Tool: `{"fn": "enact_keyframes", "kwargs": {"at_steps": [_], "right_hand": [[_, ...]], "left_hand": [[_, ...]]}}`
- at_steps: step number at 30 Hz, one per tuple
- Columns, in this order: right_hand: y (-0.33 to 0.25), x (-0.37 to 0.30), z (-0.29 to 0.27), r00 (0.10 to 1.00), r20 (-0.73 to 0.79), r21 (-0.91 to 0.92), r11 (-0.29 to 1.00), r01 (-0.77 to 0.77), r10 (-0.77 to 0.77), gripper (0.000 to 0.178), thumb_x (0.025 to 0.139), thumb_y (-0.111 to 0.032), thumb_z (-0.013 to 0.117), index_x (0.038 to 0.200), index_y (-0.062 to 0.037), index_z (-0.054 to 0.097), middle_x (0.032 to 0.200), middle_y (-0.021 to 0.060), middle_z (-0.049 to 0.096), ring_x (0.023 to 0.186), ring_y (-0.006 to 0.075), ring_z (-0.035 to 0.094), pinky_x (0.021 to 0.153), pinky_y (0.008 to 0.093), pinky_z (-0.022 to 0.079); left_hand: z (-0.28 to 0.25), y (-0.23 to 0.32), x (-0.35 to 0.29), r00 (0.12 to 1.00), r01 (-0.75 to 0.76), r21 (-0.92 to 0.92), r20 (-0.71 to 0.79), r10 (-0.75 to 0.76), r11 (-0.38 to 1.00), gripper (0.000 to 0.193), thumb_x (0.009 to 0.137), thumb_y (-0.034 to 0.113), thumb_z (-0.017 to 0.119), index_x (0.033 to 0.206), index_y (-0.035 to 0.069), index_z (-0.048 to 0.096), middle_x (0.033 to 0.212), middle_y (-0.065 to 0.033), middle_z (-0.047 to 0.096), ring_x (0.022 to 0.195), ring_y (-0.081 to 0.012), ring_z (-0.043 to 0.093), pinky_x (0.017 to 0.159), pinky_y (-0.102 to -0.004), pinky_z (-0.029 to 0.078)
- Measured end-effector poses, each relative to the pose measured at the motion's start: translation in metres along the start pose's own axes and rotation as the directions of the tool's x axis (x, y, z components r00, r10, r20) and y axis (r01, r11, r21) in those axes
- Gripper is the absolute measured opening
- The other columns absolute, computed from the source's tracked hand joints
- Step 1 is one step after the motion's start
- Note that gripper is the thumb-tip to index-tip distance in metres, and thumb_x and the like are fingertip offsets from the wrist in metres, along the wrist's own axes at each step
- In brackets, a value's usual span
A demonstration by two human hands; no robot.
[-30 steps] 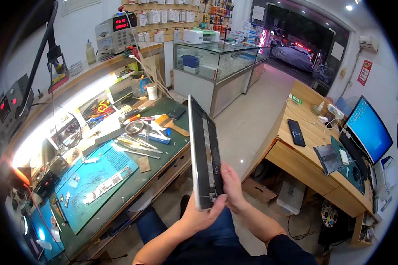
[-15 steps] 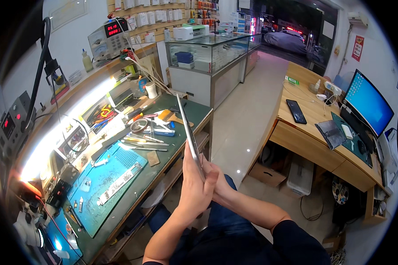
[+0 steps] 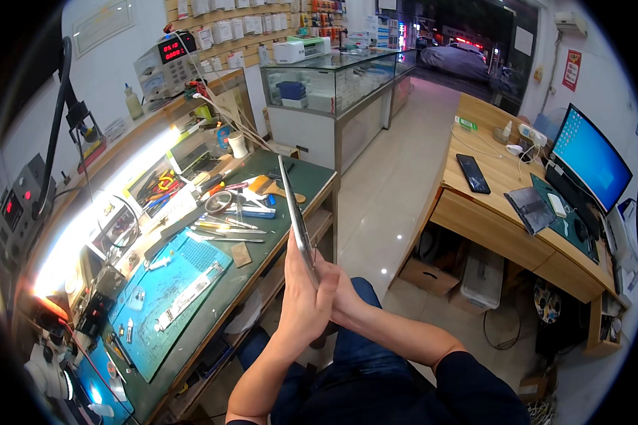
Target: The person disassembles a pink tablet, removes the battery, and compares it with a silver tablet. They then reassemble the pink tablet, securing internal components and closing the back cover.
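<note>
Thin silver slab, likely tablet or closed laptop [image 3: 295, 212], stands edge-on in front of you, over desk [image 3: 312, 185] edge, bottom end clamped between your palms.

Left hand [image 3: 301, 301] flat against left face, fingers [image 3: 293, 249] pressed together, pointing up. Right hand [image 3: 333, 283] behind right face; its fingers mostly hidden, cannot tell spread.

Judge it: rigid, moderately heavy, smooth metal so slippery, glass side fragile.

Top end unsupported, will lever over. Grip long edges mid-length, not faces. Keep clear of tools [image 3: 227, 227] beside blue mat [image 3: 170, 283].
</note>
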State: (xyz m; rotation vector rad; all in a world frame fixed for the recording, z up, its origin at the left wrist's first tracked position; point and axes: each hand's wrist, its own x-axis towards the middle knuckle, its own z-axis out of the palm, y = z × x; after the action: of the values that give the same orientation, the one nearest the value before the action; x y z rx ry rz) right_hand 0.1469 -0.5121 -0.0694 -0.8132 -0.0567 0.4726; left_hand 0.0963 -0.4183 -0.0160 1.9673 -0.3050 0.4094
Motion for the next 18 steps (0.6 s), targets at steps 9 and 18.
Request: {"fn": "enact_keyframes", "kwargs": {"at_steps": [9,18], "right_hand": [[0.001,-0.003,0.007,0.997,-0.027,0.031,0.997,-0.068,0.069,0.053,0.113,-0.050,0.049,0.113,-0.0004,0.068,0.105,0.0054,0.071,0.096,0.0129,0.065,0.085,0.0307,0.054],[0.005,0.001,-0.004,0.994,-0.022,0.024,0.994,-0.109,0.109,0.052,0.113,-0.049,0.051,0.111,-0.0005,0.068,0.104,0.0054,0.071,0.094,0.0132,0.066,0.085,0.0313,0.054]], "left_hand": [[-0.004,0.000,0.006,0.999,0.051,0.020,0.019,-0.051,0.999,0.082,0.106,0.029,0.056,0.166,-0.006,0.014,0.166,-0.0335,0.028,0.155,-0.0471,0.030,0.127,-0.0498,0.026],[-0.003,-0.001,0.005,0.994,0.103,0.025,0.024,-0.103,0.994,0.075,0.106,0.024,0.053,0.164,-0.008,0.019,0.160,-0.0344,0.034,0.150,-0.0469,0.037,0.124,-0.0491,0.030]]}}
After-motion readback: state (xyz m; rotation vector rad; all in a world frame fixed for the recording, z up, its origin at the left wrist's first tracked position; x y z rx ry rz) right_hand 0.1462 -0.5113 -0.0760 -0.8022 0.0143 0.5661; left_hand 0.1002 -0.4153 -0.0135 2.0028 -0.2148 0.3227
